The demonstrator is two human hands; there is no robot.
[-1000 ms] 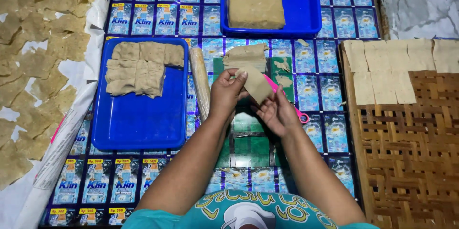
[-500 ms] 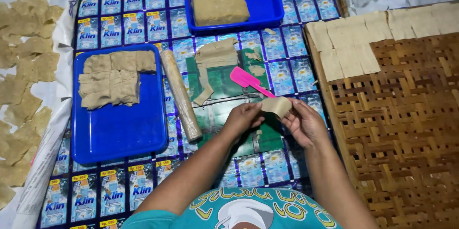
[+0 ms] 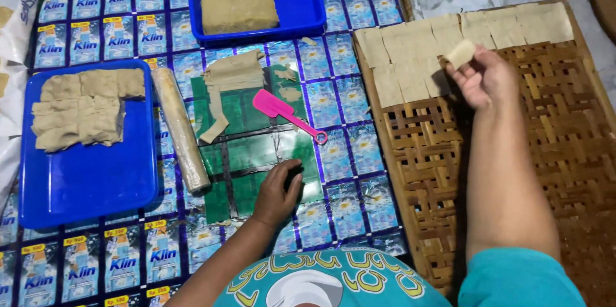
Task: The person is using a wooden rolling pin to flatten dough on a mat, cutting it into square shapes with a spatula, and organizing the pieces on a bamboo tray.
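Right hand pinching thin beige dough square over woven bamboo tray, two o'clock. Left hand loose, empty, on green sheet. Risk: limp piece folding, overlapping laid squares.

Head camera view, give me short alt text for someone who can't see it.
The person's right hand holds a small square of thin beige dough over rows of similar squares on a woven bamboo tray. The left hand rests on a green mat near a pink spatula and rolling pin.
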